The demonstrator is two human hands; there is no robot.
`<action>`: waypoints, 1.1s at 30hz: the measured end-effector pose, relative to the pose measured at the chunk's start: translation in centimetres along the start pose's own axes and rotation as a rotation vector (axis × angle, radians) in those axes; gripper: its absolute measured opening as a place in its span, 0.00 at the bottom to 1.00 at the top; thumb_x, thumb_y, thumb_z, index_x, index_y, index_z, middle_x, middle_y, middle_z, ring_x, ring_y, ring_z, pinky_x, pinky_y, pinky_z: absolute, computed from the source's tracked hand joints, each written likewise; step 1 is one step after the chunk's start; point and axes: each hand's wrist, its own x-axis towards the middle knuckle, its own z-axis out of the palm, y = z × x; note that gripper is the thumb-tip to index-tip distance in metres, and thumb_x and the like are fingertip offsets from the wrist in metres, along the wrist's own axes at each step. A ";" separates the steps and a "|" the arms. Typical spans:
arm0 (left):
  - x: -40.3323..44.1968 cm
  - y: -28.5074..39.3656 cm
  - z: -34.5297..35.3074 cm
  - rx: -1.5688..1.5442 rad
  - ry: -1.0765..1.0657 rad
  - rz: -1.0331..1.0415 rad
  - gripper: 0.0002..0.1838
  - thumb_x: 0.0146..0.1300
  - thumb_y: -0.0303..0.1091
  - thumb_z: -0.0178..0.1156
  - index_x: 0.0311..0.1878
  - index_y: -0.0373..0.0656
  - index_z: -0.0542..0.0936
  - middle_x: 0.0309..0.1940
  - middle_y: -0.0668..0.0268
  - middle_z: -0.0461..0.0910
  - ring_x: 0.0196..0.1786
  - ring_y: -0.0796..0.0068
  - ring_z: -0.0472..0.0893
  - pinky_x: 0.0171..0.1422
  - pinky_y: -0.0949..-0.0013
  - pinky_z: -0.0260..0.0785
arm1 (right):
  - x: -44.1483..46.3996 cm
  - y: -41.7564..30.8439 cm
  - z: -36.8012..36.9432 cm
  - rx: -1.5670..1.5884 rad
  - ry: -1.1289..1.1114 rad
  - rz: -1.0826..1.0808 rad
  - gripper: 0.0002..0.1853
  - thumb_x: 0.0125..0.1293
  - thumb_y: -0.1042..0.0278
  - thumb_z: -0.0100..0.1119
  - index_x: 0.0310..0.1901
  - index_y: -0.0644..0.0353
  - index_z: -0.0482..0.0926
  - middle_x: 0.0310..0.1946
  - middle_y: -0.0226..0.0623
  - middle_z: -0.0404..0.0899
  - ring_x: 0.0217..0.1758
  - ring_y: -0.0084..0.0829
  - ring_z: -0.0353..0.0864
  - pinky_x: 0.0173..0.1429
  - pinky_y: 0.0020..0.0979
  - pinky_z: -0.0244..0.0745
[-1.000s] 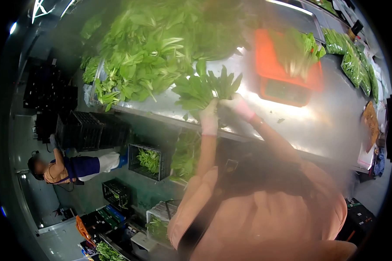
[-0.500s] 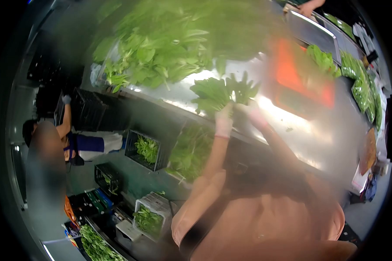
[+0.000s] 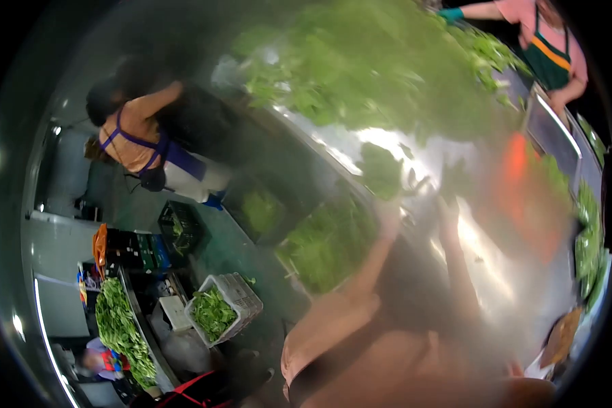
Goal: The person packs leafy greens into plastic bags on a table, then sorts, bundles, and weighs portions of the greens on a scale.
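Observation:
Haze on the lens blurs much of the view. My left hand (image 3: 389, 216), in a pale glove, is closed around the stems of a bunch of leafy greens (image 3: 381, 170) over the shiny metal table (image 3: 491, 255). To its right, my right hand (image 3: 447, 207) is closed at the base of a smaller, smeared clump of leafy greens (image 3: 453, 175). A gap separates the two hands. Beyond them lies a large heap of loose leafy greens (image 3: 367, 61). The fingers of both hands are indistinct.
An orange-red object (image 3: 517, 166) lies right on the table, near bagged greens (image 3: 588, 231). Left below stand a crate of greens (image 3: 326, 251) and a white crate (image 3: 241, 309). A co-worker in a purple apron (image 3: 166, 156) is at left; another person (image 3: 551, 54) works at upper right.
My hands, close together before, have moved apart, each with greens. The view has turned, bringing the person at upper right further in; the co-worker at left appears in a different pose.

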 end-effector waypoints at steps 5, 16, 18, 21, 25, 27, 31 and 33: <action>-3.4 2.8 1.2 -0.089 -0.277 -0.350 0.12 0.59 0.24 0.58 0.47 0.34 0.75 0.38 0.65 0.77 0.38 0.78 0.75 0.41 0.75 0.69 | -0.4 0.2 -1.0 -0.356 -0.060 -0.316 0.11 0.63 0.66 0.48 0.42 0.62 0.71 0.25 0.44 0.74 0.26 0.39 0.73 0.30 0.37 0.67; -7.6 1.8 7.0 -0.288 -0.552 -0.387 0.16 0.63 0.30 0.57 0.51 0.30 0.73 0.48 0.59 0.77 0.48 0.68 0.77 0.54 0.65 0.71 | -2.9 -3.9 -5.8 -0.936 -0.118 -0.227 0.09 0.59 0.71 0.47 0.41 0.64 0.67 0.34 0.54 0.77 0.38 0.52 0.78 0.41 0.44 0.73; -7.6 2.4 9.3 -0.273 -0.581 -0.338 0.15 0.61 0.27 0.57 0.50 0.30 0.73 0.43 0.60 0.78 0.44 0.70 0.78 0.50 0.66 0.72 | -2.4 -4.2 -6.9 -0.878 -0.075 -0.261 0.10 0.60 0.70 0.47 0.42 0.64 0.66 0.34 0.54 0.77 0.38 0.52 0.78 0.41 0.45 0.73; -7.8 3.6 12.8 -0.158 -0.635 -0.272 0.14 0.60 0.26 0.57 0.48 0.32 0.73 0.38 0.62 0.77 0.39 0.73 0.79 0.46 0.69 0.73 | -2.4 -5.9 -9.3 -0.768 0.013 -0.220 0.12 0.62 0.68 0.46 0.43 0.65 0.64 0.29 0.54 0.77 0.35 0.53 0.78 0.38 0.47 0.71; -8.7 5.8 18.4 -0.239 -0.822 -0.154 0.13 0.60 0.24 0.55 0.48 0.35 0.72 0.39 0.66 0.75 0.40 0.77 0.75 0.45 0.74 0.68 | -2.2 -6.3 -12.5 -0.433 0.165 -0.326 0.15 0.63 0.66 0.46 0.48 0.65 0.65 0.26 0.53 0.76 0.30 0.50 0.78 0.34 0.45 0.70; -8.7 7.2 21.0 -0.256 -0.832 -0.198 0.11 0.59 0.25 0.57 0.45 0.36 0.73 0.35 0.65 0.75 0.37 0.75 0.75 0.43 0.71 0.70 | -2.4 -5.4 -14.5 -0.331 0.202 -0.434 0.17 0.62 0.66 0.48 0.52 0.60 0.67 0.25 0.49 0.76 0.27 0.45 0.78 0.34 0.39 0.71; -6.1 4.5 26.1 -0.063 -0.966 -0.129 0.08 0.57 0.26 0.59 0.40 0.38 0.75 0.31 0.64 0.77 0.28 0.73 0.76 0.32 0.68 0.73 | -2.5 -4.2 -20.8 -0.773 0.235 -0.528 0.16 0.62 0.56 0.49 0.42 0.59 0.76 0.36 0.47 0.77 0.41 0.43 0.77 0.45 0.41 0.71; -4.1 0.3 28.1 0.103 -1.087 -0.131 0.07 0.57 0.27 0.59 0.39 0.40 0.75 0.31 0.65 0.77 0.25 0.73 0.76 0.26 0.69 0.71 | -2.4 -6.6 -23.4 -0.664 0.426 -0.375 0.19 0.60 0.51 0.51 0.43 0.58 0.77 0.38 0.47 0.75 0.44 0.44 0.75 0.48 0.40 0.71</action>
